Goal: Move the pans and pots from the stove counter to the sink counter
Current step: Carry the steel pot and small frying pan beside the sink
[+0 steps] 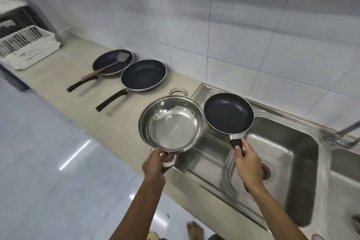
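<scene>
My left hand (155,161) grips the near handle of a shiny steel pot (172,124), held above the beige counter's front edge just left of the sink. My right hand (248,163) is closed around the dark handle of a small black frying pan (228,113), which hangs over the sink's left rim. Two larger black frying pans lie on the beige counter (58,80) further left: one (143,75) in the middle, and another (113,62) behind it with a spatula (109,65) resting across it.
A steel double sink (282,152) fills the right side, with a tap (348,130) at its far right. A white dish rack (25,46) stands at the counter's far left end. The tiled wall runs behind, glossy floor lies to the left.
</scene>
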Motion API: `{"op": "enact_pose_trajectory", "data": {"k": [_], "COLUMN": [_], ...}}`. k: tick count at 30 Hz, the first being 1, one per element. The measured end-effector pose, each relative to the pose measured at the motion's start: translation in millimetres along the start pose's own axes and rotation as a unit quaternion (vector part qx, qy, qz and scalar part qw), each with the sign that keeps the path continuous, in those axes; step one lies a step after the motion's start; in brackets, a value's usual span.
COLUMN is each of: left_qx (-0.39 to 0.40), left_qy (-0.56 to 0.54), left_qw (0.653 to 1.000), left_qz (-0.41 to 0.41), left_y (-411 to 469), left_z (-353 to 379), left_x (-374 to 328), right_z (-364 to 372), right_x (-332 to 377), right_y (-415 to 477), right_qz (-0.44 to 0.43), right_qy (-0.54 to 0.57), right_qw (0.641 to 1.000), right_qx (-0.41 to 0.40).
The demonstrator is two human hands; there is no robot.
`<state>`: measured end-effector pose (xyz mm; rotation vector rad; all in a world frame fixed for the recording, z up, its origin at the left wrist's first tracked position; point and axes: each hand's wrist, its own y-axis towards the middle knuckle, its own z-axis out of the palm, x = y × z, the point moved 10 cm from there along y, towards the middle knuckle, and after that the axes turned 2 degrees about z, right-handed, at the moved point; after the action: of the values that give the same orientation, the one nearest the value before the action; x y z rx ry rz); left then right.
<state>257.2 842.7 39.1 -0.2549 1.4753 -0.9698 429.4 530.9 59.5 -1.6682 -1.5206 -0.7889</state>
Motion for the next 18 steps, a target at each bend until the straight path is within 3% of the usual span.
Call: {"op": "enact_pose_trajectory", "data": {"k": [10,18], "left_qx": [0.063,0.115], "left_qy": [0.084,0.142], "left_qw": [0.994,0.982], "left_qz": [-0.035,-0.055], "left_y": [100,168], "left_z": [58,66], "left_x": [-58,-101], "right_z": [55,122], "right_x": [-4,16], "right_y": [22,17], "right_qz": [0.097,0.177], "right_qy": [0.02,0.056], "right_qw": [0.994,0.972], "right_qx": [-0.053,-0.141]}}
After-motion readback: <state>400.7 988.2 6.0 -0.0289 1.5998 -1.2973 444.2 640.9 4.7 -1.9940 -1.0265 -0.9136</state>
